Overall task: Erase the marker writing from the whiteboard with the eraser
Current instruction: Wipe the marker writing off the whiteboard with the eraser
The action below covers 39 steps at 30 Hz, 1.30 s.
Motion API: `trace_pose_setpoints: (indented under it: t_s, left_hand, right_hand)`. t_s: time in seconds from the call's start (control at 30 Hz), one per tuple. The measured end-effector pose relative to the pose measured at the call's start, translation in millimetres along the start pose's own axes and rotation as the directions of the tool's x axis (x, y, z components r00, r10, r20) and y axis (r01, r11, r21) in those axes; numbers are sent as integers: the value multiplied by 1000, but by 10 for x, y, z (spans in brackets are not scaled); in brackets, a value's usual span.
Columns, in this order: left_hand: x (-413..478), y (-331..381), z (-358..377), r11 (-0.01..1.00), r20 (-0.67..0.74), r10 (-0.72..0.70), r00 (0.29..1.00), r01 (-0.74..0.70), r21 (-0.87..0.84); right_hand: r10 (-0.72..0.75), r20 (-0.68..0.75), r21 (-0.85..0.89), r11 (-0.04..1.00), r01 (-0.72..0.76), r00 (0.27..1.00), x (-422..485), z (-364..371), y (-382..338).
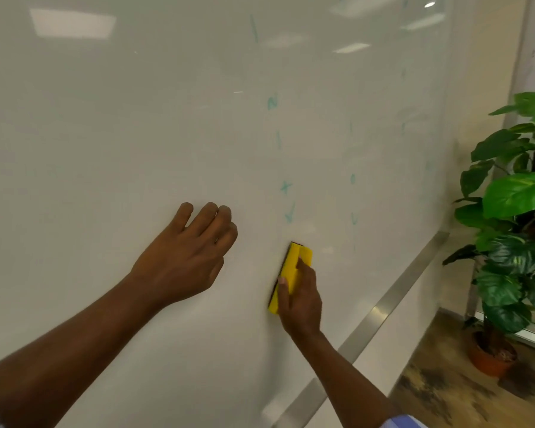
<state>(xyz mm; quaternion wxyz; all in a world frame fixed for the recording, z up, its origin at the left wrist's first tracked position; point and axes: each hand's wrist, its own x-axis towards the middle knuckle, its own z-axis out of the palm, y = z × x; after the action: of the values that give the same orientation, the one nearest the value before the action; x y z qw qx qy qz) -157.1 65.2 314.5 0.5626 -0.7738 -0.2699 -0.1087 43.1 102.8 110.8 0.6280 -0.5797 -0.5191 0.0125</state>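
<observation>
- The whiteboard (105, 118) fills most of the view, glossy, with ceiling lights reflected in its upper part
- A leafy green plant (513, 193) stands at the right, past the board's edge
- A patch of mottled brown floor (445, 390) shows at the lower right
- A metal ledge (393, 291) runs along the bottom edge of the board, slanting down towards the lower middle
- The left grip (186, 257) rests against the board left of centre, back of the hand towards the camera, fingers loosely bent with their tips on the surface; it has hold of nothing
- The right grip (300, 298) is closed round the lower half of the eraser, thumb on its left side and a finger laid along its yellow back
- An orange-brown pot (491, 359) holds the plant on the floor
- The eraser (294, 267) is yellow with a dark pad; it stands upright with the pad flat against the board, low and right of centre, just above the ledge
- The marker writing (285, 186) is faint teal: a column of small marks straight above the eraser, and a paler, smeared column further right
</observation>
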Motion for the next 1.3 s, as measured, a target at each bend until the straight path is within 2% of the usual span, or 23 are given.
trace_pose_setpoints:
  t_s: [0.1,0.13,0.2,0.23,0.27,0.3,0.33,0.4,0.43,0.47,0.53,0.6,0.67,0.73,0.8,0.83,0.9,1.0,1.13,1.17,1.2,1.27,1.3]
  left_hand:
    - [6,-3,34,1000,-13,4,1000,-4,13]
    - [6,2,42,1000,-12,5,1000,-4,16]
    - [-2,25,51,1000,-8,6,1000,-6,15]
    - [-7,38,55,1000,-6,6,1000,-6,15]
    - [-12,52,54,1000,-3,4,1000,-4,13]
    - [-24,67,51,1000,1,4,1000,-4,7]
    - [-36,79,44,1000,6,3,1000,-3,-2]
    - [-45,96,22,1000,6,0,1000,0,-24]
    - [-37,99,9,999,2,3,1000,-3,-33]
    - [-27,108,-1,999,-3,8,1000,-8,-45]
    - [8,97,-28,998,-10,19,1000,-20,-66]
    - [70,16,-65,998,-13,24,1000,-25,-61]
    - [164,-160,-109,999,-33,9,999,-10,-35]
    - [275,-363,-173,1000,-51,-6,999,6,-5]
    - [404,-574,-263,999,-70,-22,997,25,34]
    - [456,-664,-296,998,-80,-29,996,34,56]
    - [558,-839,-371,995,-80,-38,996,46,88]
    - [684,-1070,-487,989,-82,-46,996,57,140]
    - [729,-1356,-642,978,-112,-68,991,89,189]
    - [725,-1426,-673,975,-124,-74,989,97,197]
    - [719,-1481,-696,973,-133,-81,988,107,203]
    - [721,-1556,-729,970,-151,-93,984,123,207]
    - [730,-1566,-738,970,-154,-90,984,122,212]
  right_hand:
    - [279,-24,36,960,-278,960,56,-8,275]
    - [425,-21,65,904,-423,905,135,20,281]
    - [711,-6,159,694,-702,703,377,50,131]
    - [791,3,221,596,-772,611,516,53,11]
    - [813,-12,259,565,-783,583,638,47,-129]
    - [774,-64,255,623,-740,630,711,40,-286]
    - [676,-133,231,733,-640,725,742,35,-448]
    - [336,-227,150,939,-308,914,683,12,-759]
    - [146,-235,95,987,-127,961,640,-2,-874]
    - [-25,-220,39,999,34,975,609,-19,-908]
    - [-286,-170,-72,958,277,943,698,-81,-797]
    - [-428,-144,-180,898,402,892,977,-194,-560]
    - [-348,-187,-187,931,315,919,1329,-274,-404]
    - [-71,-258,-52,997,59,963,1653,-320,-445]
    - [218,-289,146,972,-182,932,1897,-333,-679]
    - [273,-301,188,956,-224,914,1950,-329,-848]
    - [109,-362,170,984,-50,926,1894,-268,-1241]
    - [-331,-293,110,921,375,897,1581,-152,-1684]
    - [-732,-185,-88,677,731,656,1950,-362,-1452]
    - [-730,-191,-132,682,720,656,2152,-438,-1361]
    - [-655,-224,-136,754,642,722,2357,-509,-1291]
    - [-310,-324,-1,945,327,894,2738,-620,-1334]
    - [-109,-350,78,986,145,930,2889,-630,-1410]
